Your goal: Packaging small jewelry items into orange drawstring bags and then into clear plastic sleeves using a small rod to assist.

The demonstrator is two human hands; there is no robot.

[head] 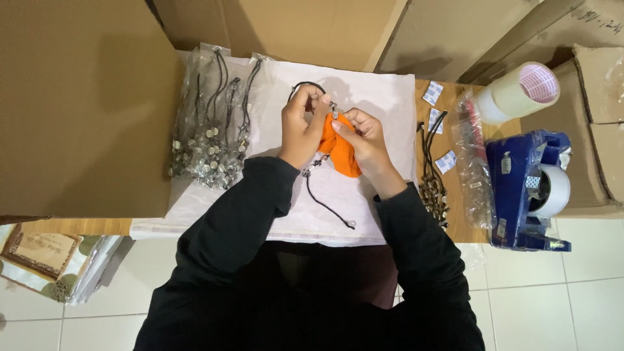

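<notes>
Wooden tabletop (465, 224) over a pale tiled floor (559, 292), with plain brown cardboard boxes (84, 104) along the far edge and on the left. White cloth sheet (383, 110), matte and slightly creased, covers the middle of the table.

Left hand (300, 127) is closed on a black cord necklace (325, 201): thumb and fingertips pinch the thin cord near its far loop, which arcs just above the hand. Right hand (365, 140) is closed too, gripping a soft, crumpled orange cloth (341, 153) and pressing it against the necklace's small metal beads between the two hands. Hands are nearly touching, over the middle of the white sheet. The rest of the cord hangs down toward the near edge and ends in a small metal clasp lying on the sheet. Both arms are in black sleeves.

Left of the hands: a heap of clear plastic bags (211, 123), glossy and wrinkled, each with a black cord and silvery beads inside.

Right of the hands: a loose bunch of black cords with metal beads (434, 172) lying straight on the bare wood. Small white sachets (446, 161) beside them. Further right, a crinkled pile of clear empty bags (474, 175), then a blue plastic tape dispenser (526, 192) with a white roll. Far right, a roll of clear tape (520, 91) lies on its side.

Near left, on the floor: flat printed packets in clear sleeves (42, 257).
</notes>
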